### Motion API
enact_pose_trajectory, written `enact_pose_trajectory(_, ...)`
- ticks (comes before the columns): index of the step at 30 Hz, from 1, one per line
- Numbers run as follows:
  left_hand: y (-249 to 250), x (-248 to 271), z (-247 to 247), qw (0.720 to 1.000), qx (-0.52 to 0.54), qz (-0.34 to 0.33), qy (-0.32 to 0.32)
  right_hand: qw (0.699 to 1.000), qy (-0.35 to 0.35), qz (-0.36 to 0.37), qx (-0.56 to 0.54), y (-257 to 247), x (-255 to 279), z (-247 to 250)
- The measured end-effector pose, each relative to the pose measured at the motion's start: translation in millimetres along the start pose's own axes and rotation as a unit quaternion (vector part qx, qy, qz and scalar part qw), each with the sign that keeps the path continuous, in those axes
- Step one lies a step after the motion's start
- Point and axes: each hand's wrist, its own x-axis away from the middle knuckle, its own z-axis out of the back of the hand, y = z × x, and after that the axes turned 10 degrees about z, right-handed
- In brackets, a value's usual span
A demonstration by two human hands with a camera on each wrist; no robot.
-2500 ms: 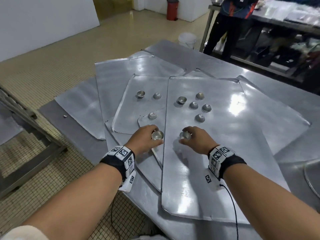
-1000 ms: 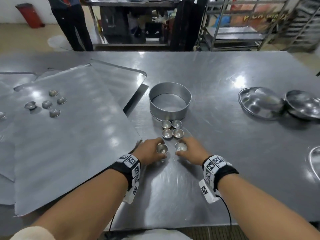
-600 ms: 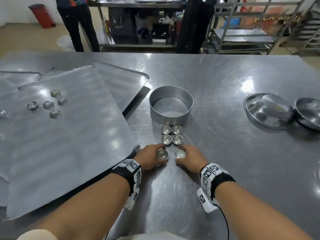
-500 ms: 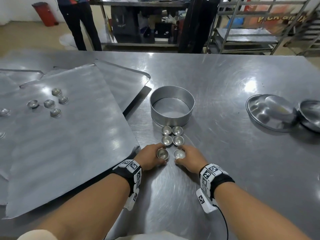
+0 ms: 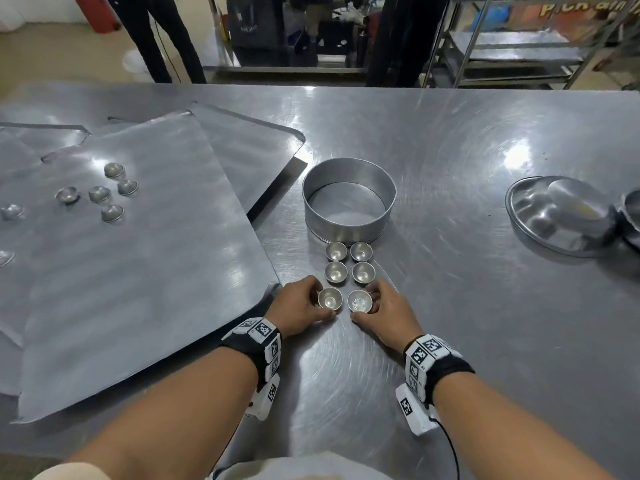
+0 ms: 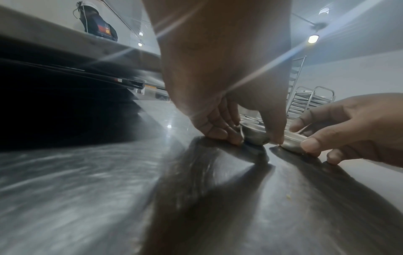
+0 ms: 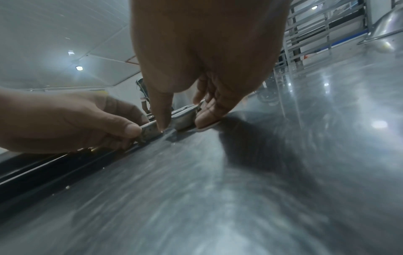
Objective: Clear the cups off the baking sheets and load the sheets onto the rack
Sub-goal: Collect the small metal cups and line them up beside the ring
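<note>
Two small metal cups stand side by side on the steel table (image 5: 450, 306). My left hand (image 5: 301, 306) grips the left cup (image 5: 329, 298) (image 6: 254, 135), thumb and fingers curled round its wall. My right hand (image 5: 384, 308) grips the right cup (image 5: 359, 301) (image 7: 184, 119) the same way. Both cups sit upright on the table just behind a two-by-two block of cups (image 5: 349, 262). Several more cups (image 5: 104, 194) remain on the top baking sheet (image 5: 138, 289), which lies on a fanned pile of sheets at the left.
A round metal ring pan (image 5: 349, 199) stands right behind the cup rows. Shallow steel bowls (image 5: 557, 216) lie at the right. A wire rack (image 5: 512, 39) and a person's legs (image 5: 162, 39) are beyond the table's far edge.
Both hands carried a cup each from the sheet to the table beside the ring pan and lowered them behind the four cups. In the last half second they barely moved.
</note>
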Motion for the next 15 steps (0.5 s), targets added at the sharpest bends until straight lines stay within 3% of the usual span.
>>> enact_pose_trajectory(15,1.2,-4.2,-3.5,1.0,0.005,-0.01,0.012,0.997,0.041,-0.015,-0.058,1.0,1.4,-1.6)
